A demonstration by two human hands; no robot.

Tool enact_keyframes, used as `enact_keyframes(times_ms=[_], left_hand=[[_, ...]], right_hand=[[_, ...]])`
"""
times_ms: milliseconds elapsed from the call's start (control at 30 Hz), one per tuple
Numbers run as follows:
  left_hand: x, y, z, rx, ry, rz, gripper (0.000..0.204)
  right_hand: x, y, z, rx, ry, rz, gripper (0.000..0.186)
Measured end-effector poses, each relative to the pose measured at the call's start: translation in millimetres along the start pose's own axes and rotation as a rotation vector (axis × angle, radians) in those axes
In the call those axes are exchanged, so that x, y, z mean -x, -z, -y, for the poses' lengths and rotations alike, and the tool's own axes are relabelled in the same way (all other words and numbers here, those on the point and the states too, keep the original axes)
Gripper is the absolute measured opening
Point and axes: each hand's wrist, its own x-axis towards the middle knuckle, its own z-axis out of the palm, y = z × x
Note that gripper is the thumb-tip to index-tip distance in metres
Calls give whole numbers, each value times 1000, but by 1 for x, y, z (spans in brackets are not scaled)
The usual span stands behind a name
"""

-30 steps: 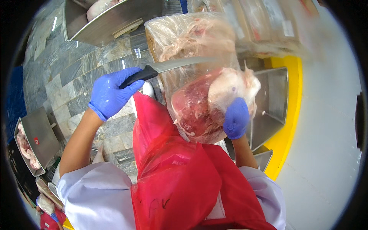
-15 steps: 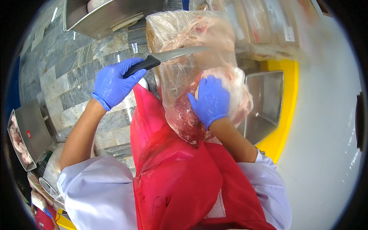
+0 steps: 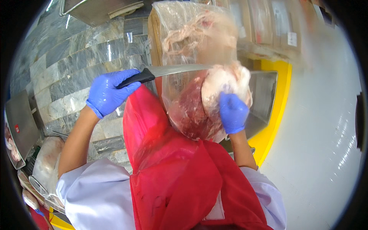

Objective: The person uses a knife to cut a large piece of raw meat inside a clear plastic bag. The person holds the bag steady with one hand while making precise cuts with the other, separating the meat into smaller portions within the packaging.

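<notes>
My left hand (image 3: 113,92), in a blue glove, is closed round the black handle of a long curved knife (image 3: 176,69). The blade points right and passes above the plastic-lined box. Below it lies a large cut of meat (image 3: 188,109), dark red on its left, with a thick pale fat layer (image 3: 215,90) on its right. My right hand (image 3: 233,113), also gloved in blue, rests at the fat's near right side with its fingers curled in. Whatever those fingers pinch, if anything, is hidden.
A clear plastic liner (image 3: 168,27) covers more meat in the cardboard box (image 3: 154,34). To the right, a steel tub (image 3: 266,94) sits by a yellow frame (image 3: 281,96). Wrapped cartons (image 3: 264,23) stand behind. Another steel bin (image 3: 25,126) is at far left.
My right hand has gone from lying spread on the meat to curled fingers, farther right and nearer me. The fat shows more fully. My left hand still holds the knife.
</notes>
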Motion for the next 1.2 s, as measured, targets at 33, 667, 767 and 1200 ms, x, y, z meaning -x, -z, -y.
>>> enact_keyframes(times_ms=[33, 667, 767, 1200], left_hand=[[7, 2, 1, -24, -32, -2, 37], [7, 60, -51, -426, -388, 145, 41], [-28, 76, -62, -480, -534, 178, 38], [-76, 76, -39, -458, -470, 333, 41]], right_hand=[[4, 3, -6, -29, -77, -54, 16], [65, -2, -169, -409, -390, -181, 61], [61, -10, -176, -555, -477, -241, 54], [18, -26, -164, -772, -595, -89, 53]])
